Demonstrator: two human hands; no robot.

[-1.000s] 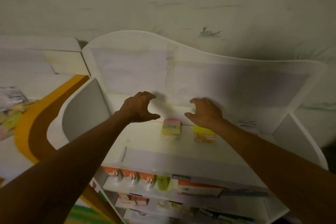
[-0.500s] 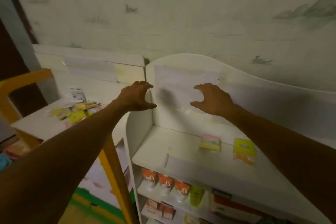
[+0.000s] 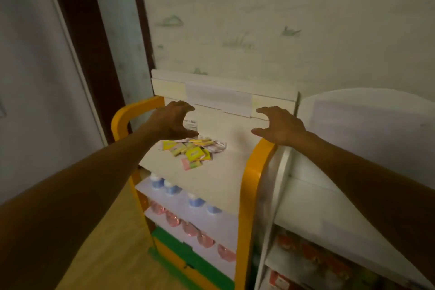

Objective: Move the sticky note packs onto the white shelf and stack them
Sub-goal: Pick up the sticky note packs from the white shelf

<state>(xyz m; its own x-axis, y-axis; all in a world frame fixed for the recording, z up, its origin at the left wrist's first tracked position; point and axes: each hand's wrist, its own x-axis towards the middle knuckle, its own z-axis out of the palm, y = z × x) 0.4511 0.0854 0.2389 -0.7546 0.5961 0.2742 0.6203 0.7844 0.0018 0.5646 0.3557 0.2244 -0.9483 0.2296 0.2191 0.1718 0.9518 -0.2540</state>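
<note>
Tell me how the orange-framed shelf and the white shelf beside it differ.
The orange-framed shelf has orange side rails; the white shelf is white all over. The orange one's top holds a loose pile of sticky note packs; the white one's visible top shows none. Both hold goods on their lower tiers.

Small shop: stocked display shelves [image 3: 188,198], bottles [image 3: 171,188], boxed goods [image 3: 313,256].

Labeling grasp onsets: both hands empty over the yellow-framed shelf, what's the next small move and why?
Probably lower the left hand onto the pile of packs and close on one. Both hands are open and empty; the left hovers just above the pile's near edge, while the right hand sits off to the side over bare shelf top.
</note>
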